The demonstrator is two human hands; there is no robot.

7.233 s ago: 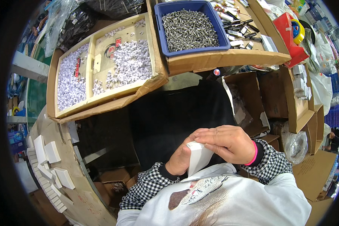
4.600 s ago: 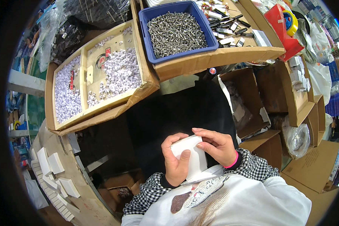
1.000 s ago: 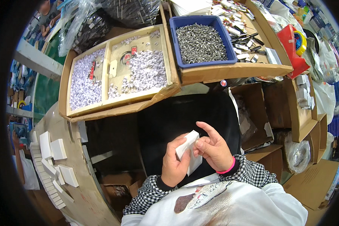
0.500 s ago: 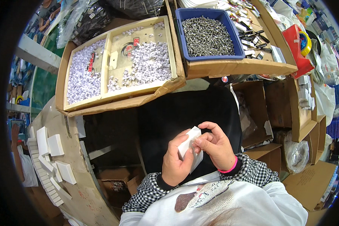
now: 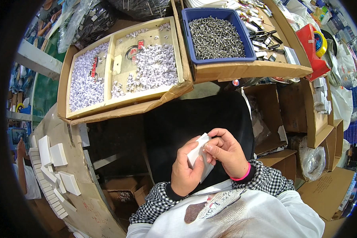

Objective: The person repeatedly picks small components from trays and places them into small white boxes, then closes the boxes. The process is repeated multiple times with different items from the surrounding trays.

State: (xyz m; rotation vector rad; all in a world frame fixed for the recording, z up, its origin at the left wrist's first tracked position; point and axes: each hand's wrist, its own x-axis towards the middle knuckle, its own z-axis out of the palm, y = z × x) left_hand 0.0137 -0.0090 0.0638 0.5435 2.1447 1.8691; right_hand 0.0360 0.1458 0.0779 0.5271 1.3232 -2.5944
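Note:
Between my two hands, above the black cloth [image 5: 170, 123] over my lap, is a small white box [image 5: 197, 152]. My left hand [image 5: 183, 169] is wrapped round it, thumb on the near face and fingers behind. At the box's upper right edge, my right hand [image 5: 229, 154] has its thumb and index finger pinched together. Whether a flap or some small part lies in that pinch is hidden by the fingers.
A wooden tray [image 5: 107, 75] of small white pieces stands ahead on cardboard, beside a blue bin [image 5: 190, 35] of metal pins. White boxes [image 5: 69, 182] line the left table. Open cartons [image 5: 293, 107] stand at right, below a red tape dispenser [image 5: 307, 43].
The right fingers have shifted slightly along the box's edge and curled in more. The left hand keeps its hold on the box.

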